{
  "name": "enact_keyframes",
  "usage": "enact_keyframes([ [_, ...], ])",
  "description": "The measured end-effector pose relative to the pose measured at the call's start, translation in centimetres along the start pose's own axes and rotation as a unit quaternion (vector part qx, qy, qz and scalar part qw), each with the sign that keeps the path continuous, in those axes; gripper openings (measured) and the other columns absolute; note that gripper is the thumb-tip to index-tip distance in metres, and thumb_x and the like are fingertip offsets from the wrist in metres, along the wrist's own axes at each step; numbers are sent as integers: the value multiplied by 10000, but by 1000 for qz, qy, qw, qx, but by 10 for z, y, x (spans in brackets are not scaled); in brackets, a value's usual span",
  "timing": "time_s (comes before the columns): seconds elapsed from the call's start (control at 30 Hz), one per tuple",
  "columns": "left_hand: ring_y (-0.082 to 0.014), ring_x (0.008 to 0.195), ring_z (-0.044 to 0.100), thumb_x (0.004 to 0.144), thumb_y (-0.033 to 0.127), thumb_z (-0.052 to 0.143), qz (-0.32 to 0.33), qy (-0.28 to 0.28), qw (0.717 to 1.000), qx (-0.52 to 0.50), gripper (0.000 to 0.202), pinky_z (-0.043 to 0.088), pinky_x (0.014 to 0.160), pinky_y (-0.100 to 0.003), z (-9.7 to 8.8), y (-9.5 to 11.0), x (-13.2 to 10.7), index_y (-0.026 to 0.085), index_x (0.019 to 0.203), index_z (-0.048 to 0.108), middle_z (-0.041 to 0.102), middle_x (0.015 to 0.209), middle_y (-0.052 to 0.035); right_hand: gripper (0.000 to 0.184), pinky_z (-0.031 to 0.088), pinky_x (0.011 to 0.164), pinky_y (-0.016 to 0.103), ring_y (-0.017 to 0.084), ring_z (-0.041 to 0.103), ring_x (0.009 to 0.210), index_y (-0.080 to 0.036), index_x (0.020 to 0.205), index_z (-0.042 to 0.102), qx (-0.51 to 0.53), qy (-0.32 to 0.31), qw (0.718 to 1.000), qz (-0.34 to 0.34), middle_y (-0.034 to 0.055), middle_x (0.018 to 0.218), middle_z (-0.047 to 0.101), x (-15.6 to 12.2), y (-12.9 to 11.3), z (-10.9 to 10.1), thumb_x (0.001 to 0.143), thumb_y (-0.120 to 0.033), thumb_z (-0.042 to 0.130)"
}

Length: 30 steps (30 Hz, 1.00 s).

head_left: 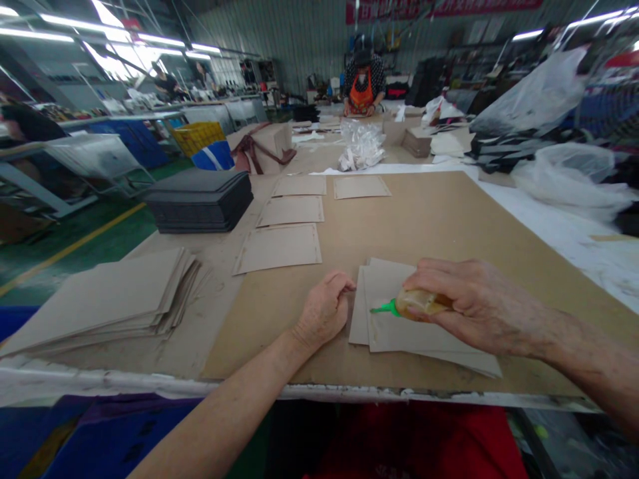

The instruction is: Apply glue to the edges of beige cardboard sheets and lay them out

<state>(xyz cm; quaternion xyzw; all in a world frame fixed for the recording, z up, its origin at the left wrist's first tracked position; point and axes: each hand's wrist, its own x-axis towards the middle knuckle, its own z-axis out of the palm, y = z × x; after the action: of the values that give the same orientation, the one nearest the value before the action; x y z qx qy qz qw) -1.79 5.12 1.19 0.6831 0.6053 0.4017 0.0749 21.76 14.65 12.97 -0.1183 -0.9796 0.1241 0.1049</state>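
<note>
My right hand is wrapped around a squeeze bottle of amber glue with a green nozzle. The bottle lies tilted sideways, its tip pointing left, just over the left part of a few overlapping cardboard sheets. Whether the tip touches the top sheet, I cannot tell. Left of those sheets, my left hand rests on the table in a loose fist, its fingertips close to their edge. Nothing shows in it. Beyond it lie single cardboard sheets with faint glue marks along their edges.
A stack of cardboard sheets lies at the left, with a black stack of panels behind it. Clear plastic and a cardboard box stand farther back. A person in an orange apron works at the far end.
</note>
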Motion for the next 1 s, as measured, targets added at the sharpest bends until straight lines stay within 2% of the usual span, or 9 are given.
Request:
enact_keyframes([
  [0.07,-183,854,601,743,-40,424,3,-2,1000,-10,292,512,793,-307,-7,8,-7,199,823,572,617,874,-44,220,347,636,323,189,544,717,-208,925,588,-3,9,1000,10,20,819,574,0,1,1,1049,-362,490],
  [0.13,-171,805,601,742,-28,444,16,-27,999,-21,265,504,743,-280,-14,15,-17,201,790,568,612,828,-32,211,350,644,325,190,547,726,-207,922,579,-12,17,1000,14,22,834,579,0,3,2,1048,-351,489],
  [0.2,-170,812,616,800,-1,452,25,-52,998,-25,252,510,748,-278,-17,20,-25,191,853,606,634,843,-38,203,353,652,324,192,556,740,-206,920,576,-19,17,1000,18,25,845,586,1,5,3,1046,-339,488],
  [0.3,-192,911,630,888,42,421,25,-73,997,-14,302,521,836,-319,-15,20,-31,163,1056,641,662,963,-78,188,358,661,317,196,578,756,-206,913,587,-23,17,999,46,24,848,600,7,9,4,1028,-340,521],
  [0.4,-213,973,620,851,28,424,25,-102,994,10,441,519,891,-363,-10,16,-27,156,1221,626,644,1072,-99,165,352,664,312,197,587,762,-209,900,600,-35,21,996,77,16,854,612,16,12,4,1002,-335,573],
  [0.5,-223,960,619,784,22,444,20,-129,991,35,515,524,889,-378,-6,14,-19,168,1236,644,630,1066,-87,166,333,660,310,193,569,751,-209,860,589,-49,18,995,90,10,841,607,23,14,2,984,-318,599],
  [0.8,-181,824,621,758,44,432,-8,-132,989,58,509,521,780,-306,-5,12,-16,164,1190,672,611,960,-52,128,308,646,300,201,573,780,-205,865,619,-48,32,990,129,21,861,633,41,31,4,936,-309,643],
  [1.0,-183,824,611,762,46,437,-4,-132,989,61,494,514,777,-305,-5,11,-16,161,1186,663,610,956,-54,130,291,632,293,193,568,768,-201,879,625,-45,41,988,142,20,854,645,47,39,6,923,-319,655],
])
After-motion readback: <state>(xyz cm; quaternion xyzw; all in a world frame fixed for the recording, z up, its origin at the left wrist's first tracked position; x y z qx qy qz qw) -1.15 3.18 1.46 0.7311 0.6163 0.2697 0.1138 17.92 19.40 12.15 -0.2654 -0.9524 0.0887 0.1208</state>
